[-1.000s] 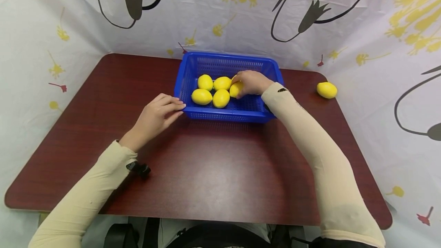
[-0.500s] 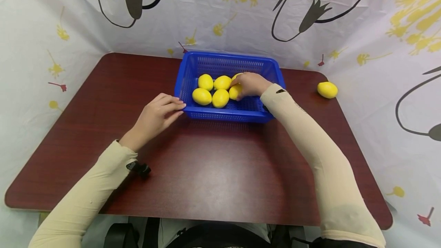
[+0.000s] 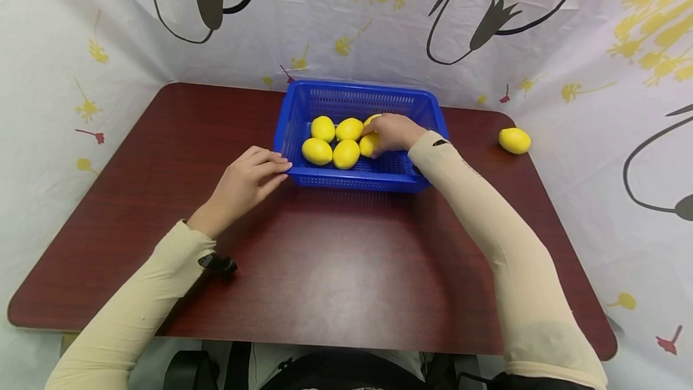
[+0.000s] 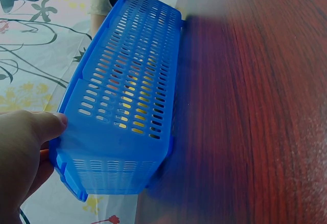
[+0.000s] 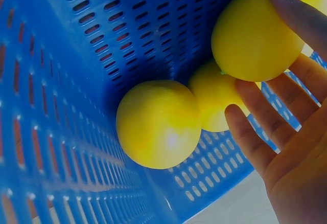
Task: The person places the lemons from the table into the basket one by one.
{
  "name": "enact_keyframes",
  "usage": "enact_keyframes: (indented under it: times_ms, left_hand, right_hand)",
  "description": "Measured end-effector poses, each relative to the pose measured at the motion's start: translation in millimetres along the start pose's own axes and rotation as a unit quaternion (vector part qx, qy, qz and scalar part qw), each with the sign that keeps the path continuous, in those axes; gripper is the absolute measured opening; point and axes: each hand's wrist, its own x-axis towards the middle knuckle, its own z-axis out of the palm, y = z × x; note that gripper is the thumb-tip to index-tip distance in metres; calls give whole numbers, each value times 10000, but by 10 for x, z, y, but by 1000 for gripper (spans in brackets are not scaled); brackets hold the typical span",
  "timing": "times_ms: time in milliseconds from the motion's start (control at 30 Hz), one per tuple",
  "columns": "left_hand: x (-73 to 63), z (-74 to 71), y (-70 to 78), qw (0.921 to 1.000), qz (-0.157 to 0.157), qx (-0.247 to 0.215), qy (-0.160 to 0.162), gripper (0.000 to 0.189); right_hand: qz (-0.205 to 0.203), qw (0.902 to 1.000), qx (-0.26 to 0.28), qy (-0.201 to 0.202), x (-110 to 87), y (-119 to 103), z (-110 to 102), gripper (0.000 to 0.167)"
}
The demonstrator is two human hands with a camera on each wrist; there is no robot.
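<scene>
A blue plastic basket (image 3: 357, 183) with slotted walls stands at the back of the table. Inside it, several yellow lemons (image 3: 317, 151) lie grouped toward the left and middle. My left hand (image 3: 246, 179) holds the basket's front left corner, its thumb (image 4: 50, 125) against the rim in the left wrist view. Reaching into the basket, my right hand (image 3: 399, 132) grips a lemon (image 5: 255, 35) between thumb and fingers. In the right wrist view another lemon (image 5: 158, 124) sits near the slotted wall, apart from the fingers. My right hand partly covers a lemon (image 3: 373, 118) behind it.
One lemon (image 3: 514, 141) lies alone near the right edge of the dark red-brown table (image 3: 335, 269). A patterned white cloth (image 3: 357, 53) hangs close behind the basket and along both sides.
My right hand and the lemon it grips have shifted very slightly left within the basket. The left hand stays on the corner.
</scene>
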Motion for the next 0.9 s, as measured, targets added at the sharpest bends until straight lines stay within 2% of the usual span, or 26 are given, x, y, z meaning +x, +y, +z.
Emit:
enact_keyframes:
  times_ms: [500,900]
  left_hand:
    - [-4,6,2,10000,32,-13,50,24]
    - [-4,0,-4,10000,-11,7,-7,24]
  right_hand:
    - [12,10000,-65,-30,1,15,1,64]
    - [25,10000,29,44,-62,32,-100,62]
